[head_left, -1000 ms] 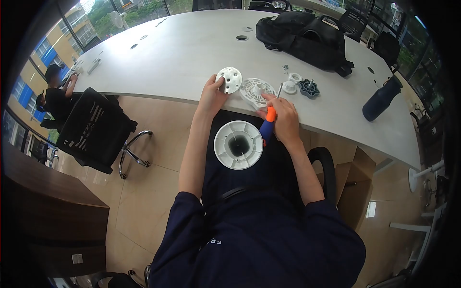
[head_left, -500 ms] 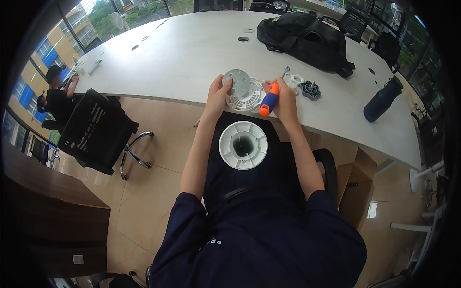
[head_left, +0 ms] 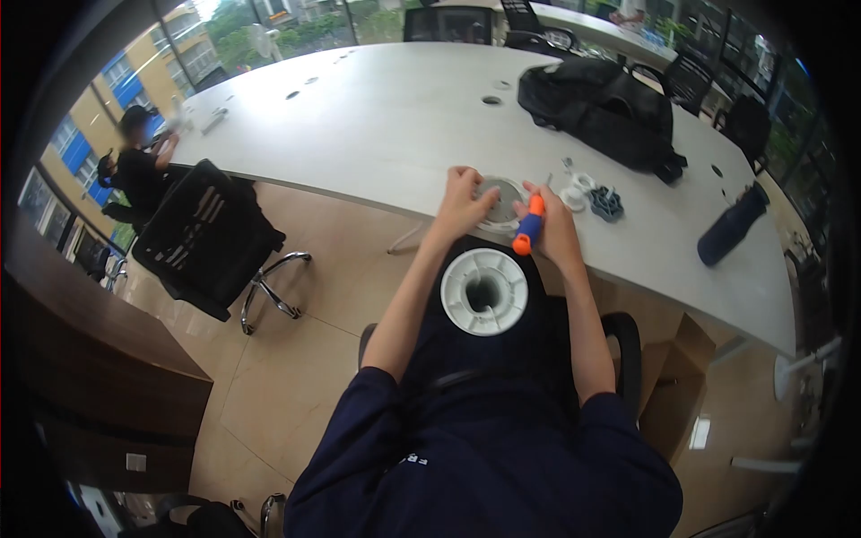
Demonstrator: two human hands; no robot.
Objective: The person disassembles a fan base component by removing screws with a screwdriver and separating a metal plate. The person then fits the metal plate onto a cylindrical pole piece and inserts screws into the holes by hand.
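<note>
My left hand (head_left: 464, 204) is at the table's front edge, its fingers apart at the left side of a round grey plate (head_left: 507, 201). That plate lies on a white slotted disc (head_left: 499, 226) on the table. In my right hand (head_left: 557, 226) is an orange and blue screwdriver (head_left: 529, 226), its shaft pointing away from me. A white round hub (head_left: 485, 292) with an open centre rests on my lap. White ring parts (head_left: 577, 192) and a dark grey knob (head_left: 606, 203) lie right of my right hand.
A black backpack (head_left: 599, 115) lies on the white table (head_left: 377, 117). Further right is a dark blue bottle (head_left: 734, 224). An office chair (head_left: 213, 240) stands at the left, near a seated person (head_left: 143, 166). A cardboard box (head_left: 677, 386) is on the floor.
The grey plate has come down onto the slotted disc. My left hand has loosened from it, and its fingers have spread. The whole view has shifted, so the scene sits lower and further right.
</note>
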